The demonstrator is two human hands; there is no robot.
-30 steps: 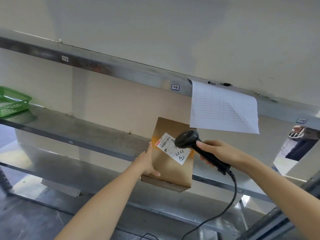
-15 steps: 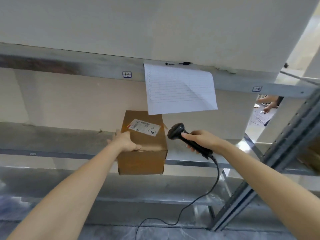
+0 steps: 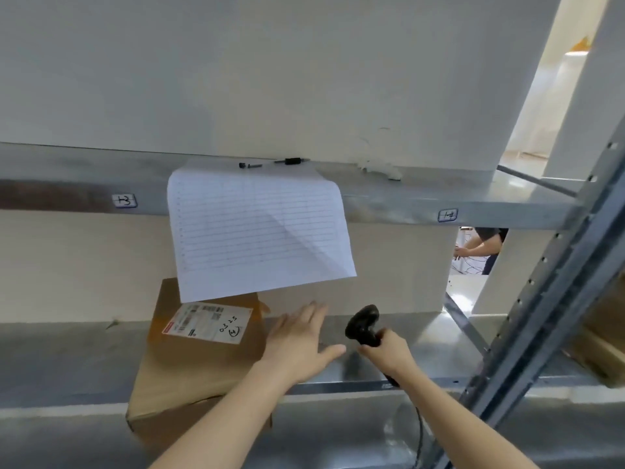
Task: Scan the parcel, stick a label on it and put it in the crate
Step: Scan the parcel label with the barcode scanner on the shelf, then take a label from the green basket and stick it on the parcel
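The parcel, a brown cardboard box, rests on the metal shelf in the lower left of the frame, its near edge jutting out over the shelf's front lip. A white shipping label with a barcode and handwritten digits lies on its top face. My left hand is in the lower centre, just right of the box, palm down with its fingers spread wide and holding nothing; whether it brushes the box's right edge I cannot tell. My right hand sits just beside it to the right, its fingers wrapped tight around the handle of the black scanner, whose head points up and away from me; its cable drops toward the bottom of the frame. A ruled sheet of paper hangs from the upper shelf in the centre, its lower edge overlapping the far end of the box. Two dark markers lie on that upper shelf above the sheet.
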